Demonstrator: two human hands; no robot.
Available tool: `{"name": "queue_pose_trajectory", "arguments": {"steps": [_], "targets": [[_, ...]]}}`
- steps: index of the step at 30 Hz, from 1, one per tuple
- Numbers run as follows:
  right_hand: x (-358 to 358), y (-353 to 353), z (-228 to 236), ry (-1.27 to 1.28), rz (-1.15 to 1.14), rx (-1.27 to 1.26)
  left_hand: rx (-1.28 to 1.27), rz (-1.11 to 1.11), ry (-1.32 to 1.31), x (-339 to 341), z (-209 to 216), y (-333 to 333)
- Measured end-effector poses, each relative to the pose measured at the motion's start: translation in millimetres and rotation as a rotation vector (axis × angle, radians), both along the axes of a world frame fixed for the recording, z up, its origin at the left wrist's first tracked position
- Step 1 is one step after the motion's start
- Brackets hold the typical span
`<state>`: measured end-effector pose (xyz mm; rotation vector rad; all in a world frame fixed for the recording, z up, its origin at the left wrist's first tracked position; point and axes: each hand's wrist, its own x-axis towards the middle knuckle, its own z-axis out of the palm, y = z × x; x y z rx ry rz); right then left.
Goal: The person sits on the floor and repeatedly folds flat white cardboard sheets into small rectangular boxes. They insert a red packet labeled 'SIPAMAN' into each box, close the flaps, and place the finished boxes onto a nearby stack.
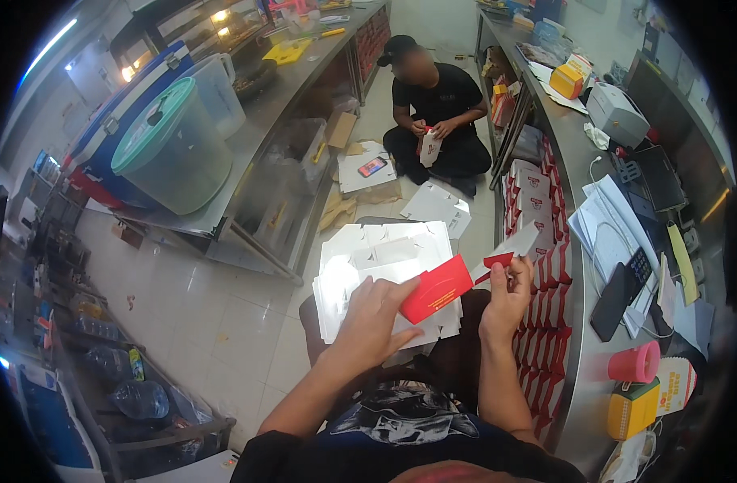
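Observation:
Between my hands is a partly folded red and white food carton. Its red panel [441, 291] faces up. My left hand [376, 318] grips the panel's left end, thumb below and fingers along the top edge. At the other end my right hand [505, 304] pinches a raised flap [517, 245] of white and red card between thumb and fingers. Under the carton, a stack of flat white carton blanks [336, 298] rests across my lap. My left forearm partly covers the stack's near side.
A co-worker [437, 105] sits on the floor ahead, holding a similar carton [430, 149]. Card sheets and a phone [372, 167] lie beside them. Folded cartons [537, 209] are stacked under the right counter [582, 306]. A large lidded tub [179, 153] stands on the left counter.

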<state>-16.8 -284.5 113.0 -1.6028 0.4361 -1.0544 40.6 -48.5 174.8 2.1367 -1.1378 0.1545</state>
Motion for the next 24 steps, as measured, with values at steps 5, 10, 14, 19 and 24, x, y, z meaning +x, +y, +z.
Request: {"name": "queue_pose_trajectory", "arguments": {"steps": [5, 10, 14, 19, 24], "targets": [[-14.1, 1.7, 27.4, 0.051, 0.488, -0.127, -0.226, -0.108, 0.180, 9.3, -9.6, 3.8], [-18.8, 17.6, 43.0, 0.183, 0.575, -0.229, -0.228, -0.176, 0.311, 12.9, -11.2, 14.3], [-17.0, 26.7, 40.6, 0.218, 0.361, -0.219, -0.236, -0.105, 0.271, 6.0, -18.1, 16.1], [-15.4, 32.7, 41.8, 0.171, 0.391, -0.297, -0.284, -0.099, 0.204, 1.7, -25.7, 13.7], [-19.1, 31.8, 43.3, 0.191, 0.569, -0.317, -0.292, -0.147, 0.210, 2.6, -25.9, 10.1]]}}
